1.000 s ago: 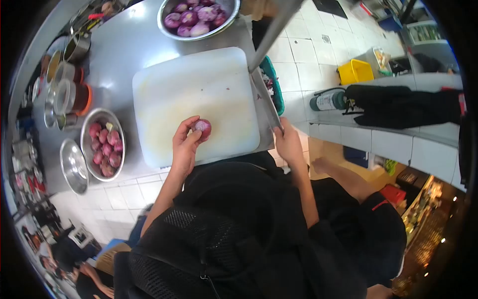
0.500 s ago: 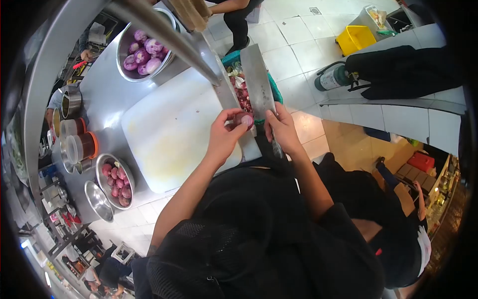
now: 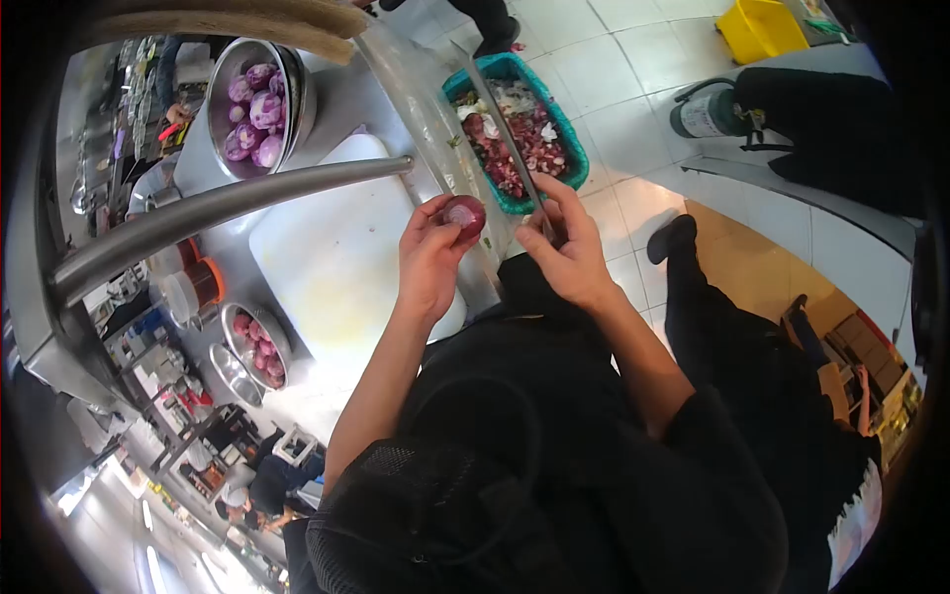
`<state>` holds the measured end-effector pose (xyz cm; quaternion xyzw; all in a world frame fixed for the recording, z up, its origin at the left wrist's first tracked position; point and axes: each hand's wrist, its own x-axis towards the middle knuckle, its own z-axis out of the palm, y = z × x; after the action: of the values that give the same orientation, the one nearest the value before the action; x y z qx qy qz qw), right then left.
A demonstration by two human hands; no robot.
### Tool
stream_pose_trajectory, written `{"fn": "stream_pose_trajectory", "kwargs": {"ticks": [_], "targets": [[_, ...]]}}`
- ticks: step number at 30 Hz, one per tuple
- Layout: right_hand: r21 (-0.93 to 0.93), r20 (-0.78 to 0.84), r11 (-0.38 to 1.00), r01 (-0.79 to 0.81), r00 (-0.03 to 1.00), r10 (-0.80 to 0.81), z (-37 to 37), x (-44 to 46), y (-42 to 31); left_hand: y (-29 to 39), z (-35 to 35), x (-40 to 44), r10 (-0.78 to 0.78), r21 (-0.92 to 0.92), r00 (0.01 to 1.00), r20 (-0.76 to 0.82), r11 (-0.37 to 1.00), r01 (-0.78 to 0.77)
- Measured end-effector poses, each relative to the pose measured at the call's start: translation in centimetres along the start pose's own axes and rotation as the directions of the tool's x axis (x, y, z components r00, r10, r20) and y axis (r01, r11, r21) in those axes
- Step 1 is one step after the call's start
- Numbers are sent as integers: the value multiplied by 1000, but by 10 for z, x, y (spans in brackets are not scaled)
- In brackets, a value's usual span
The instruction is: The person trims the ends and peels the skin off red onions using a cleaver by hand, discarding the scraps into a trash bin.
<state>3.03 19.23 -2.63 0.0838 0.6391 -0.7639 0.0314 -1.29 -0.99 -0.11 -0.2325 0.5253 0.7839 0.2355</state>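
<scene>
Between the fingers and thumb of my left hand is a red onion with a pale cut face showing, near the counter's edge. My right hand grips a knife by its handle, the blade seen nearly edge-on and pointing away from me. Beyond the counter's edge, partly behind the blade, a green basket holds onion skins and scraps. The onion and the knife are apart. A white cutting board lies on the counter to the left.
A metal bowl of peeled onions stands at the board's far side. Another bowl holds unpeeled ones, beside an empty metal bowl. A metal bar crosses above the board. A person's leg and shoe show beyond the basket.
The view has swung right, bringing the scrap basket fully into sight. My left hand has carried the onion from over the board to the counter's edge; the knife has turned nearly edge-on.
</scene>
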Motion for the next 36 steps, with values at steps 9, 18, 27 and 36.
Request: {"fn": "stream_pose_trajectory", "kwargs": {"ticks": [9, 18, 27, 36], "targets": [[-128, 200, 982, -137, 967, 161, -2, 17, 3, -9, 0, 4, -72, -123, 995, -61, 990, 64], [-448, 352, 894, 5, 920, 172, 3, 20, -4, -7, 1, 1, -69, -108, 989, -127, 993, 56], [-503, 332, 864, 36, 930, 155, 8, 21, 5, -11, -1, 11, 6, -23, 994, -110, 1000, -9], [108, 303, 968, -225, 935, 184, 14, 23, 37, -10, -3, 13, -6, 90, 992, -124, 996, 17]]}}
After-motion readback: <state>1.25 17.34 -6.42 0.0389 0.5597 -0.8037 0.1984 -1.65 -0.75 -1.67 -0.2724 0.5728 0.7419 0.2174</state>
